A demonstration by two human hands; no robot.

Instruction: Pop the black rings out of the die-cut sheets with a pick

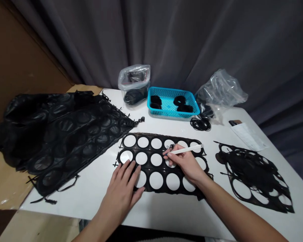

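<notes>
A flat black sheet with rows of round openings (148,169) lies in front of me, the white table showing through the openings. My left hand (122,181) rests on its lower left part, fingers spread and palm down. Pinched in my right hand (183,161) is a slim white pen-like tool (192,148), its dark tip pointing left onto the sheet. I cannot make out what kind of tool it is. Thin black loops (170,147) show just above the fingertips. The right forearm and hand cover some openings on the sheet's right side.
Behind the sheet stands a blue basket (173,115) with black cord bundles, between two clear plastic bags (133,82) (223,89). A cord coil (200,124) lies nearby. Black perforated sheets are heaped left (73,134) and right (255,171). Paper (247,136) lies at right.
</notes>
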